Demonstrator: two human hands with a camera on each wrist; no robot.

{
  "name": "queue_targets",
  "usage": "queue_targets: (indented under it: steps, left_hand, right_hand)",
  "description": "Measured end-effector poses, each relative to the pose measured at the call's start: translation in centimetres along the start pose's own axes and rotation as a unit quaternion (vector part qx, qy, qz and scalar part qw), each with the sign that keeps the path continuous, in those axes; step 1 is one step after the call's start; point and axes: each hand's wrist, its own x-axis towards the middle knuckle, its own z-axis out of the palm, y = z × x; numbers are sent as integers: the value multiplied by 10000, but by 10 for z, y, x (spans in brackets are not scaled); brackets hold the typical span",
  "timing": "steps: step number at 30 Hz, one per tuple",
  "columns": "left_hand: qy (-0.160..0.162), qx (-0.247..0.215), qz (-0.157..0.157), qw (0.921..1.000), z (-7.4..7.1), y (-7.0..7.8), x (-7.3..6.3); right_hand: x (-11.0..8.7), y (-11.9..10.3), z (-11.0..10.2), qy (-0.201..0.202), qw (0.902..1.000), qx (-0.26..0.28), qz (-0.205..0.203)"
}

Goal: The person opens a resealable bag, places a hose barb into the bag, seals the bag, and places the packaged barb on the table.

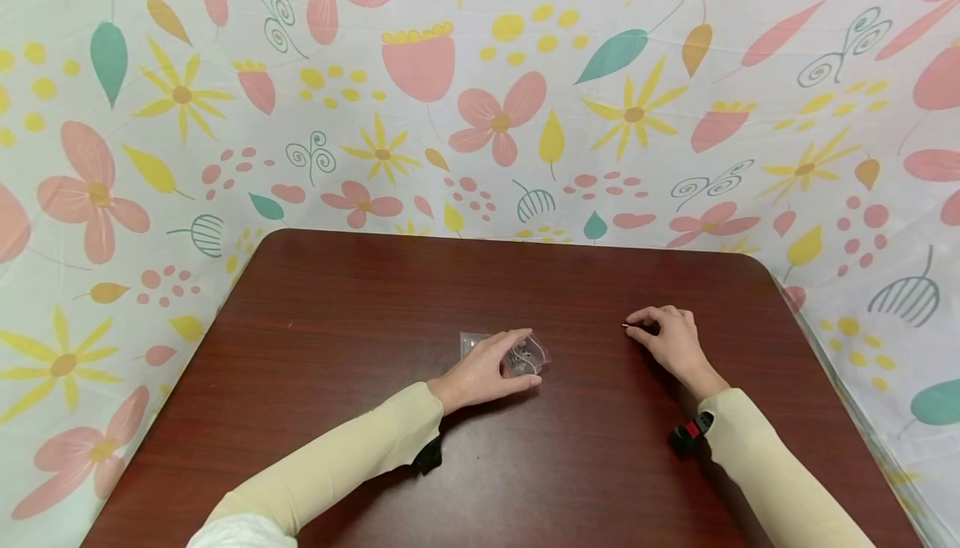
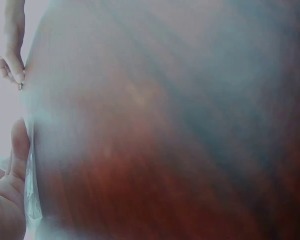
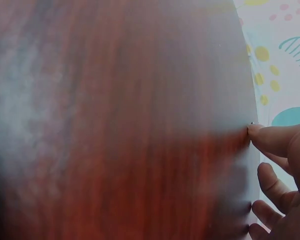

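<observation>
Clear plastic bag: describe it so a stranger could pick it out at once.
On the dark reddish-brown table, find the left hand near the middle. A small bag of clear plastic lies partly covered by it. Unlike the tiny, shiny piece pinched in the right hand, it is transparent, with small metallic-looking bits inside.

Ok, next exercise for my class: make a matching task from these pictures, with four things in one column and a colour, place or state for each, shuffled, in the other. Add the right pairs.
Things:
1. right hand
2. bag
3. table
4. cloth

Descriptions:
A. dark reddish brown
B. white, printed with flowers and leaves
C. pinching a tiny item
D. clear, at the left hand

Right pairs: 1-C, 2-D, 3-A, 4-B
</observation>
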Motion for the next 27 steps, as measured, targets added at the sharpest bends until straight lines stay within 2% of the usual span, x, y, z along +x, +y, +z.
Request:
queue_targets:
  steps: [27]
  left_hand:
    - [-17, 11, -21, 10000, 2, 0, 0]
  right_hand:
    - [2, -2, 0, -209, 9995, -11, 243]
